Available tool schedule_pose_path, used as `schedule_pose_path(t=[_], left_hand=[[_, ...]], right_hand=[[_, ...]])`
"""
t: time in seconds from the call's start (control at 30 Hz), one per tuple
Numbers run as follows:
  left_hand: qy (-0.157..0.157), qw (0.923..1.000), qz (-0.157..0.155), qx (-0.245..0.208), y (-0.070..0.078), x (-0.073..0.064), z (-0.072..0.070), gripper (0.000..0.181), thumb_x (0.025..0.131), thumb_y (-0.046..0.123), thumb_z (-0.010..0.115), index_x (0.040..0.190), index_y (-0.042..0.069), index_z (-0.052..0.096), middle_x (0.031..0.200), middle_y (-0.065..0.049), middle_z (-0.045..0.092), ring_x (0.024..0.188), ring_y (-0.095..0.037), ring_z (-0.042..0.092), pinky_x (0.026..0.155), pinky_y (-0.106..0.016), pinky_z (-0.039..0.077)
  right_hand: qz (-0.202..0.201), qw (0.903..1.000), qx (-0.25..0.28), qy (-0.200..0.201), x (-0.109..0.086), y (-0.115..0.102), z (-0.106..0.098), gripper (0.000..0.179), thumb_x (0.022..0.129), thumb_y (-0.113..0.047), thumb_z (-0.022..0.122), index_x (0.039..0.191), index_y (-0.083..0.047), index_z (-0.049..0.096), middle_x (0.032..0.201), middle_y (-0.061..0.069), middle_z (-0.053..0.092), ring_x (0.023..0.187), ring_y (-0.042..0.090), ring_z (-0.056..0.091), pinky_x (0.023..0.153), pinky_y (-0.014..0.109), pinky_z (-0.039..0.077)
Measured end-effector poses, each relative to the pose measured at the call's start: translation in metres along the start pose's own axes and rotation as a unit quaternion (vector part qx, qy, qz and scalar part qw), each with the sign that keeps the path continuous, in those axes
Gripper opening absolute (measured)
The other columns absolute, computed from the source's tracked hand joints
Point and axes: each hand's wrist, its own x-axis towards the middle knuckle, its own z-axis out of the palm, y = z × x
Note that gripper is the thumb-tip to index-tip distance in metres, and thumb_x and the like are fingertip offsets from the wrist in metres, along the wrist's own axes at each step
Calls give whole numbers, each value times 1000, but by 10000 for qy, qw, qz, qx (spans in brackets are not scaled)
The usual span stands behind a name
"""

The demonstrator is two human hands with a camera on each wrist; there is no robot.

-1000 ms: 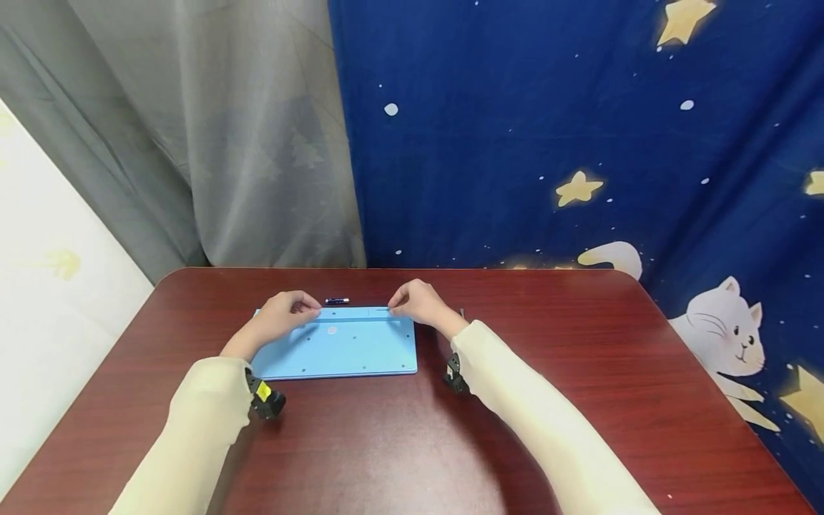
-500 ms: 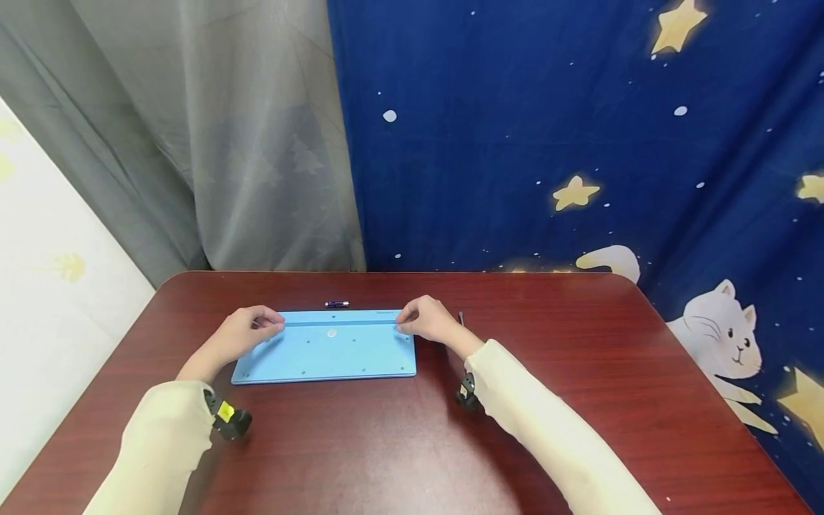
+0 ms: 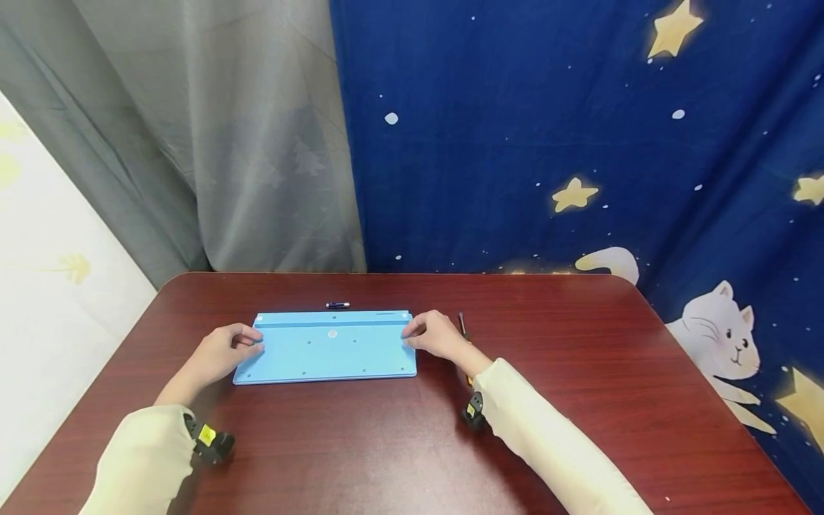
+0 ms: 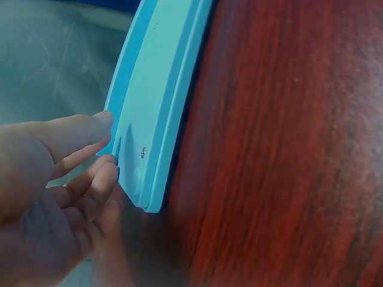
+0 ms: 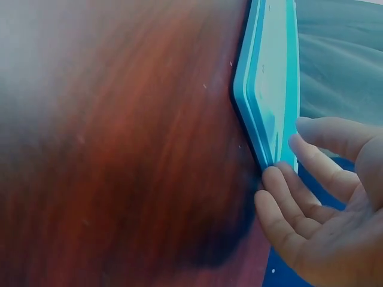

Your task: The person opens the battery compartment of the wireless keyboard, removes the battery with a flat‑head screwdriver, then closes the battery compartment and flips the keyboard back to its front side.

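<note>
A light blue keyboard (image 3: 347, 354) lies underside up on the table, small dark screw spots and a round pale sticker showing on it. My left hand (image 3: 222, 350) is at its left end; in the left wrist view, the loosely bent fingers (image 4: 99, 128) meet the edge of the keyboard (image 4: 143, 113). At the opposite end is my right hand (image 3: 440, 336), its fingertips (image 5: 273, 174) by the corner in the right wrist view. Neither hand visibly grips it. Just behind the keyboard sits a small dark battery (image 3: 337, 305).
A screwdriver (image 3: 462, 325) lies right of the keyboard, partly hidden behind my right wrist. The reddish-brown table (image 3: 399, 458) ends at a far edge, with a grey curtain (image 3: 277, 164) and a blue starry curtain (image 3: 476, 164) behind it.
My left hand has slid left from the keyboard's raised strip to its left end. My right hand has shifted slightly right and nearer. More of the screwdriver shows. The keyboard stays put.
</note>
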Motion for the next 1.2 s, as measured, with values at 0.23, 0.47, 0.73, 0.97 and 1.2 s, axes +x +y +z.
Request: schedule_pose_path(t=[0.23,0.47,0.73,0.97,1.2], left_hand=[[271,9996,45,120,-4,-4,4,30,82,14,68,103,-5,60,89,-12,58,78,-23,50,66,-32,46],[119,9998,-171,-52,-7,-9,9,38,83,16,68,109,-8,55,93,-17,55,80,-26,50,66,-34,47],[288,9974,-576,-317,-11,-15,12,47,83,27,68,115,-5,55,102,-23,57,89,-31,54,73,-39,50],[468,9943,-796,-537,-17,-19,11,53,83,36,67,117,-3,58,111,-27,57,98,-35,56,75,-39,51],[398,9910,-1053,-720,-18,-17,14,49,85,32,66,119,-2,57,114,-27,55,101,-37,55,76,-38,51]], right_hand=[[336,9993,138,130,-7,2,7,13,77,-9,72,90,-8,71,89,2,64,82,16,58,65,28,47],[427,9973,472,377,-10,4,13,18,72,-10,77,87,-6,68,78,3,60,67,14,58,59,28,49],[829,9886,1103,603,-9,2,22,26,70,-1,77,94,0,66,85,11,57,67,17,58,56,29,52],[1030,9837,1206,847,-9,-2,26,26,68,-2,79,93,-2,68,85,11,58,63,15,59,55,28,52],[1184,9800,1182,1079,-9,-3,27,27,67,-2,79,93,-3,70,80,9,57,58,15,59,55,27,51]])
